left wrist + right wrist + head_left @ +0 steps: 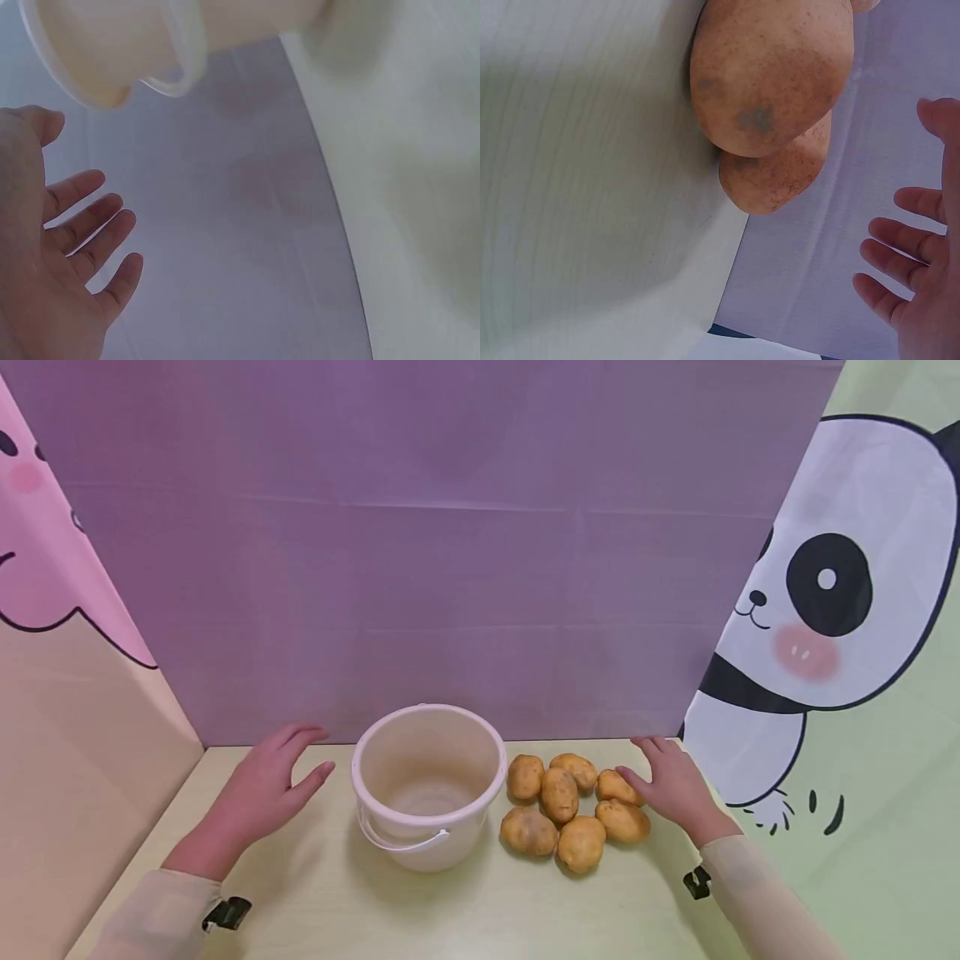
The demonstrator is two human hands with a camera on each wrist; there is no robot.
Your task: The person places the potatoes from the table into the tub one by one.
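A pale pink bucket (431,843) stands upright on the table, its thin handle (405,843) hanging down at the front. To its left my left hand (262,785) hovers with fingers spread and nothing in them; the left wrist view shows the same hand (67,240) apart from the bucket (247,19). Several potatoes (581,843) lie grouped to the right of the bucket. My right hand (675,781) is at the right side of that group, its fingers relaxed. Seen from the right wrist, the hand (922,240) holds nothing and is apart from the nearest potato (772,67).
The light wooden table (315,902) ends at a purple backdrop (450,568). A panda-print panel (862,760) rises on the right, and a pink and peach panel (67,718) on the left. Black wrist straps (227,913) show at both sleeves.
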